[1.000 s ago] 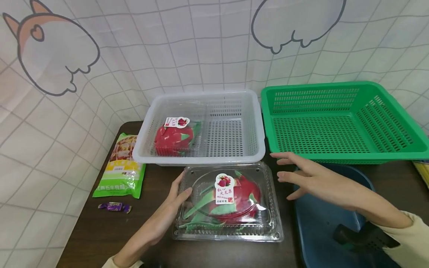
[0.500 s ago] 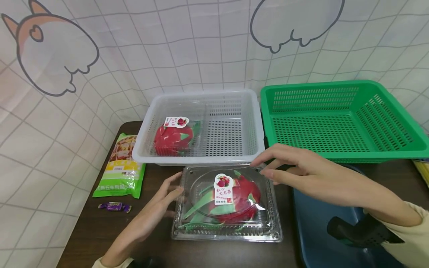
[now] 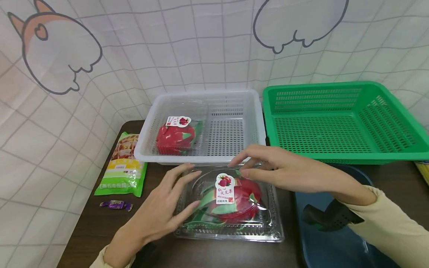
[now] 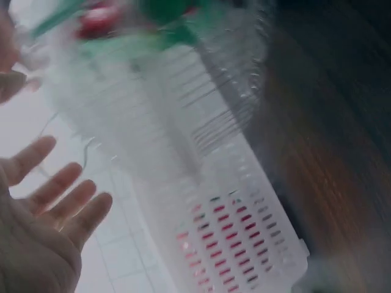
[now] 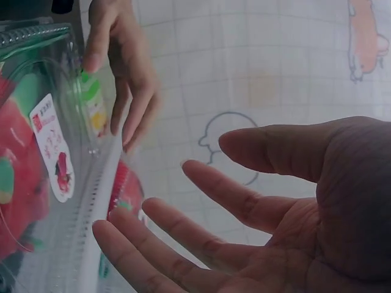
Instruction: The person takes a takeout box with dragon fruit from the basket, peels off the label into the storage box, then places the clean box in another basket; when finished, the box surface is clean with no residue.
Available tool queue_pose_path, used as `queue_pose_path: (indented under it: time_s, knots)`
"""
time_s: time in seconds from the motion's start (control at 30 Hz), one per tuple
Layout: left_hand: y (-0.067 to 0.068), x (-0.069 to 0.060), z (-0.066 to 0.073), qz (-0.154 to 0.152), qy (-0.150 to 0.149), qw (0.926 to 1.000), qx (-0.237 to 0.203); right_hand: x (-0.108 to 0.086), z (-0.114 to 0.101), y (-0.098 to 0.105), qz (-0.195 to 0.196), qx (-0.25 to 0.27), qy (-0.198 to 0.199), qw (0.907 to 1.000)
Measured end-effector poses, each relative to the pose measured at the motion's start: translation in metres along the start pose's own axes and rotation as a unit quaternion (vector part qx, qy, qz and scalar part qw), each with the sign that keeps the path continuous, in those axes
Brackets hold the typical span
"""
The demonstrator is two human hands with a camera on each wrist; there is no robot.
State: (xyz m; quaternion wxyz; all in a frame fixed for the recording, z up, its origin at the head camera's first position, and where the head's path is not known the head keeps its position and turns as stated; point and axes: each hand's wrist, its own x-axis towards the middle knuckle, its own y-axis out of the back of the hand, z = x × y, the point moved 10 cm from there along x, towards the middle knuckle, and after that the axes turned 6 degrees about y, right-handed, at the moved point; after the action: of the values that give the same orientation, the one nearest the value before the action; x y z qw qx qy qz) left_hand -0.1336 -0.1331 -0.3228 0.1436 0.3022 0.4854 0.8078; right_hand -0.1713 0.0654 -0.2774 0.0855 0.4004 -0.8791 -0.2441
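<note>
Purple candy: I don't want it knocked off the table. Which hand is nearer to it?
Left. The left hand is to the right of the purple candy, at the left side of the clear box; the right hand is farther, over the box's far right corner.

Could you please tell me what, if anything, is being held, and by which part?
Nothing is held; the left hand and right hand hover by the clear, rectangular plastic box.

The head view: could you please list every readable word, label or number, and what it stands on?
"红心 火龙果": front label on the front box; its smaller lines are unreadable.
Rear label on the rear box: too small.
Green bag: characters too blurred.
Purple wrapper: lettering too small.
</note>
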Motion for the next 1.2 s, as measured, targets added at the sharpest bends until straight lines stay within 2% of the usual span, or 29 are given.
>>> queue_pose_path:
  time_s: [0.07, 0.2, 0.5, 0.63, 0.93, 1.2]
  knots:
    - [-0.011, 0.003, 0.004, -0.013, -0.031, 0.9992, 0.023, 0.007, 0.003, -0.007, -0.011, 0.007, 0.001, 0.9999]
    - [-0.026, 0.006, 0.005, -0.046, -0.046, 0.9974, 0.033, 0.019, 0.009, -0.02, -0.03, 0.024, 0.004, 0.9993]
    - [-0.033, 0.005, 0.008, -0.086, -0.041, 0.9943, 0.048, 0.03, 0.016, -0.037, -0.049, 0.014, 0.005, 0.9987]
    - [-0.036, 0.005, 0.006, -0.104, -0.027, 0.9926, 0.057, 0.033, 0.017, -0.041, -0.057, -0.001, 0.008, 0.9983]
    - [-0.041, 0.004, 0.004, -0.123, -0.009, 0.99, 0.067, 0.038, 0.018, -0.042, -0.063, -0.049, 0.016, 0.9967]
    - [-0.044, 0.004, 0.004, -0.138, -0.005, 0.9865, 0.087, 0.044, 0.018, -0.04, -0.056, -0.04, 0.011, 0.9976]
